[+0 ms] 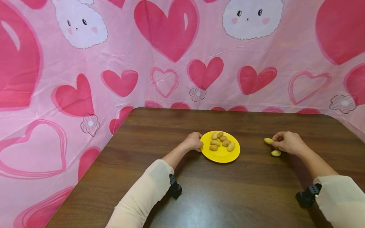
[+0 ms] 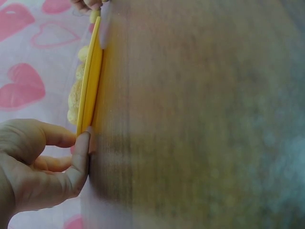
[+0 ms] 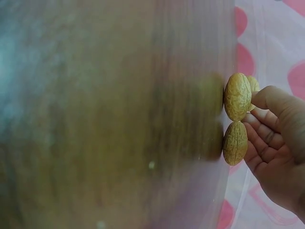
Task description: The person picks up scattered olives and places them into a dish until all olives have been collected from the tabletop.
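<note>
My left hand (image 1: 194, 141) pinches the left rim of a round yellow plate (image 1: 220, 158). Several oval tan walnuts (image 1: 215, 143) with wrinkled shells lie on that plate. In the left wrist view the plate (image 2: 89, 81) shows edge-on, its rim between the thumb and fingers. Off to the right, my right hand (image 1: 289, 142) holds a walnut (image 1: 268, 141) at its fingertips. Another walnut (image 1: 275, 153) lies on the table just below the hand. The right wrist view shows two walnuts (image 3: 237, 97) at the table surface, with the held walnut (image 3: 253, 85) partly hidden behind the nearer one.
The brown wooden table (image 1: 228, 196) has its far edge against a pink curtain (image 1: 171, 79) printed with hearts. Black cameras (image 1: 175, 186) are worn at both sleeve cuffs. A stretch of table lies between the plate and the right hand.
</note>
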Motion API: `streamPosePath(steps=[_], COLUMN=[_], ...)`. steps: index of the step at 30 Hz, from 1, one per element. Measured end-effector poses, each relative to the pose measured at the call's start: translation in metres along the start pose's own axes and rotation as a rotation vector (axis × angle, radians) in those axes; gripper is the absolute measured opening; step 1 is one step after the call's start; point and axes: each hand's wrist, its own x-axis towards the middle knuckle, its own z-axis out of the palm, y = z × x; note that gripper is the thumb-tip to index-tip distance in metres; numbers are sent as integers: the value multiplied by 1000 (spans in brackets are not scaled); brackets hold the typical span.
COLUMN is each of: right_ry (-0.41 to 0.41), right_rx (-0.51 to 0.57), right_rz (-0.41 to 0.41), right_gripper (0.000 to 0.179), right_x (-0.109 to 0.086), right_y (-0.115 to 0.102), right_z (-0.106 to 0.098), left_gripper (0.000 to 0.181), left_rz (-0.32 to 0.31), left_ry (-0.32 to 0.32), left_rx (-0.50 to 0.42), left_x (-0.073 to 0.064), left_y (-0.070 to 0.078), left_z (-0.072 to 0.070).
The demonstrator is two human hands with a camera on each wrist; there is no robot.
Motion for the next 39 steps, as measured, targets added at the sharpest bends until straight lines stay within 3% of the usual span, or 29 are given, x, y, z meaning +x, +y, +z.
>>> streamPosePath(steps=[11,20,39], right_ry=[63,30,60], right_rx=[3,55,89], right_rz=[-31,-25,-71], right_gripper=[15,19,16], right_x=[0,1,5], right_y=[-8,-19,-46], right_z=[0,1,6], left_gripper=[39,37,37], left_rz=[12,25,21], left_ry=[-3,-8,-4], left_rx=[-1,-3,-5], left_x=[0,-3,0], left_y=[0,-1,-1], left_z=[1,-1,0])
